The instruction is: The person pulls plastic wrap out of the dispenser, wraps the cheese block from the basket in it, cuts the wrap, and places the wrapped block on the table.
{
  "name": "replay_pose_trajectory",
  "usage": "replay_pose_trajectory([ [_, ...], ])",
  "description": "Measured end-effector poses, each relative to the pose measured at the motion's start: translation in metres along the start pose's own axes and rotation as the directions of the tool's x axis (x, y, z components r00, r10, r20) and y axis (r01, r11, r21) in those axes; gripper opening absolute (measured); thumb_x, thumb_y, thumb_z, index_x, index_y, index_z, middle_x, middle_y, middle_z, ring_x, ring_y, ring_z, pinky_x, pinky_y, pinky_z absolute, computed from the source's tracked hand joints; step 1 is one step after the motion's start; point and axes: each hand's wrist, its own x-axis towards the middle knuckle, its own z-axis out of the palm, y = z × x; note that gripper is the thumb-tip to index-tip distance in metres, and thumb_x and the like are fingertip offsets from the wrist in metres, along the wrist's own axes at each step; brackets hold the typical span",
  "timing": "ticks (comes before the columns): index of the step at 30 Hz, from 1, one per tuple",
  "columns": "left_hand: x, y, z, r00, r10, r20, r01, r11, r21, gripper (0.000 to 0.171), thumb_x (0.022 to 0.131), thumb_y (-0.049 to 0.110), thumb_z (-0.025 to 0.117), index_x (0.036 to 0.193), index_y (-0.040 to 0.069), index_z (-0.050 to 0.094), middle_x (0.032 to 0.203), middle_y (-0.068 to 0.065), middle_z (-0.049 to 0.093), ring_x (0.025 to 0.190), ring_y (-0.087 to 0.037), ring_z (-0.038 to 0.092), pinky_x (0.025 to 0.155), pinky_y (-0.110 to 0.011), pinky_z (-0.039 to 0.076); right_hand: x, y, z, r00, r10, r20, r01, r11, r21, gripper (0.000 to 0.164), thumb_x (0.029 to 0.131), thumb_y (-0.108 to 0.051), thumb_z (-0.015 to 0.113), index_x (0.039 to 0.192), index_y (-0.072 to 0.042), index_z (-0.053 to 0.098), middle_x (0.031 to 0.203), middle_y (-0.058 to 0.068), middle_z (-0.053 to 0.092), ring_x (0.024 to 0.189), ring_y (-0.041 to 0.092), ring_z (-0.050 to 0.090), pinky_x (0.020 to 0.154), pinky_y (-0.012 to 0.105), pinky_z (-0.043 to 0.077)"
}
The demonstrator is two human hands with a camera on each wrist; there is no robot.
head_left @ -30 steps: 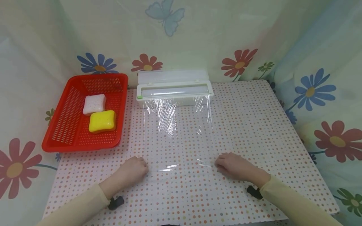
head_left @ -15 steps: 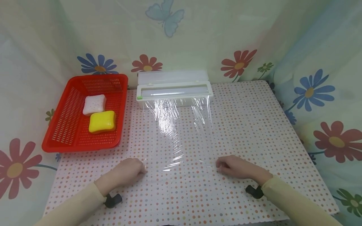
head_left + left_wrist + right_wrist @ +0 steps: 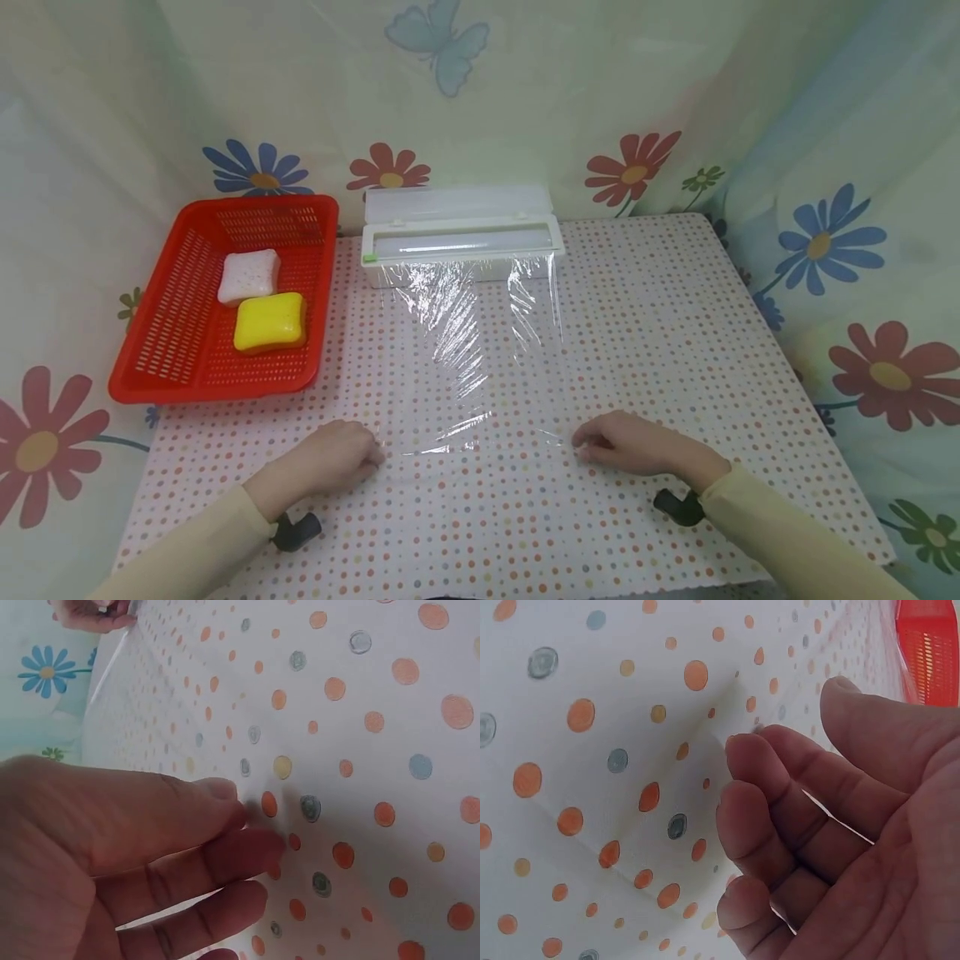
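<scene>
A sheet of clear plastic wrap point(image 3: 461, 358) runs from the white wrap dispenser point(image 3: 462, 247) toward me and lies over the dotted tablecloth, with shiny creases down it. My left hand point(image 3: 336, 457) rests on the cloth just outside the sheet's near left corner; its fingers are loosely bent, thumb close to the index finger in the left wrist view. Outside the near right corner is my right hand point(image 3: 622, 442). Its fingers point(image 3: 742, 825) curl loosely in the right wrist view, with the thumb standing apart and nothing held between them.
On the left stands a red plastic basket point(image 3: 318, 367) holding a white sponge point(image 3: 249, 276) and a yellow sponge point(image 3: 270, 322). The dispenser's translucent lid point(image 3: 457, 202) is raised toward the flowered curtain point(image 3: 525, 100) behind. A dotted tablecloth point(image 3: 675, 333) covers the table.
Both hands have loosened at the near corners of the wrap; the left has drawn slightly outward to the left. Creases and reflections in the sheet have shifted. Basket and dispenser stay put.
</scene>
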Motion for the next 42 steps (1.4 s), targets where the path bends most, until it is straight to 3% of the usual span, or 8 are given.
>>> replay_pose_trajectory([
  [11,-0.008,0.005,-0.005,0.999,-0.031,0.021,0.03,0.999,0.029,0.011,0.088,0.011,0.078,0.096,0.016,0.082,0.077,0.006,0.072,0.064,-0.007,0.05,0.067,-0.026,0.048,-0.004,-0.002,-0.004,0.999,-0.025,0.031,0.026,0.999,-0.025,0.029,0.098,-0.027,0.067,0.119,-0.009,0.074,0.115,0.005,0.076,0.096,0.011,0.069,0.086,0.036,0.059],
  [16,-0.012,0.003,-0.004,0.998,-0.066,0.006,0.066,0.997,0.031,0.013,0.086,0.013,0.079,0.099,0.016,0.082,0.094,0.001,0.079,0.086,-0.016,0.07,0.084,-0.039,0.059,-0.005,-0.003,-0.003,0.998,-0.049,0.039,0.05,0.998,-0.03,0.03,0.098,-0.026,0.067,0.121,-0.008,0.074,0.113,0.004,0.076,0.084,0.003,0.062,0.077,0.027,0.055],
  [20,-0.015,0.003,-0.005,0.995,-0.097,0.01,0.097,0.995,0.005,0.014,0.086,0.013,0.08,0.099,0.017,0.082,0.097,0.001,0.079,0.093,-0.018,0.072,0.087,-0.042,0.059,-0.005,-0.004,-0.003,0.999,-0.043,0.031,0.044,0.999,-0.027,0.029,0.098,-0.025,0.067,0.122,-0.01,0.074,0.114,0.002,0.075,0.085,0.002,0.061,0.076,0.026,0.054],
  [26,-0.013,0.002,-0.032,0.994,-0.059,-0.09,0.059,0.998,-0.012,0.011,0.089,0.012,0.077,0.099,0.015,0.081,0.091,0.005,0.076,0.084,-0.011,0.067,0.082,-0.036,0.06,-0.003,-0.007,-0.01,0.995,-0.048,-0.092,0.043,0.998,-0.047,0.019,0.1,-0.025,0.065,0.111,-0.013,0.076,0.104,-0.003,0.075,0.09,0.006,0.065,0.08,0.031,0.056],
  [30,-0.009,-0.005,-0.074,0.958,-0.03,-0.284,0.032,0.999,0.003,0.017,0.092,0.013,0.075,0.108,0.009,0.077,0.097,-0.001,0.075,0.086,-0.014,0.066,0.082,-0.038,0.06,-0.002,-0.01,-0.018,0.972,-0.067,-0.223,0.052,0.996,-0.072,0.016,0.1,-0.022,0.065,0.103,-0.011,0.075,0.094,-0.004,0.074,0.082,0.005,0.063,0.073,0.029,0.056],
  [34,-0.013,-0.023,-0.118,0.901,-0.133,-0.413,0.134,0.991,-0.027,0.028,0.092,0.016,0.075,0.118,0.005,0.071,0.106,-0.01,0.074,0.091,-0.023,0.065,0.083,-0.044,0.061,0.0,-0.012,-0.026,0.945,-0.115,-0.307,0.088,0.991,-0.101,0.015,0.1,-0.02,0.065,0.101,-0.01,0.075,0.093,-0.003,0.074,0.082,0.008,0.064,0.073,0.032,0.056],
  [38,-0.027,-0.051,-0.147,0.85,-0.269,-0.453,0.253,0.963,-0.095,0.039,0.094,0.018,0.073,0.129,0.002,0.065,0.116,-0.018,0.07,0.1,-0.034,0.065,0.086,-0.051,0.061,0.006,-0.013,-0.03,0.93,-0.146,-0.336,0.116,0.987,-0.11,0.015,0.1,-0.02,0.064,0.102,-0.009,0.075,0.096,0.0,0.075,0.088,0.015,0.068,0.078,0.039,0.058],
  [42,-0.038,-0.079,-0.163,0.82,-0.361,-0.444,0.335,0.932,-0.138,0.047,0.096,0.019,0.07,0.137,-0.001,0.057,0.126,-0.025,0.064,0.108,-0.042,0.062,0.089,-0.055,0.06,0.011,-0.013,-0.032,0.924,-0.149,-0.352,0.121,0.988,-0.1,0.018,0.101,-0.019,0.064,0.106,-0.007,0.075,0.1,0.002,0.076,0.091,0.019,0.07,0.081,0.044,0.059],
])
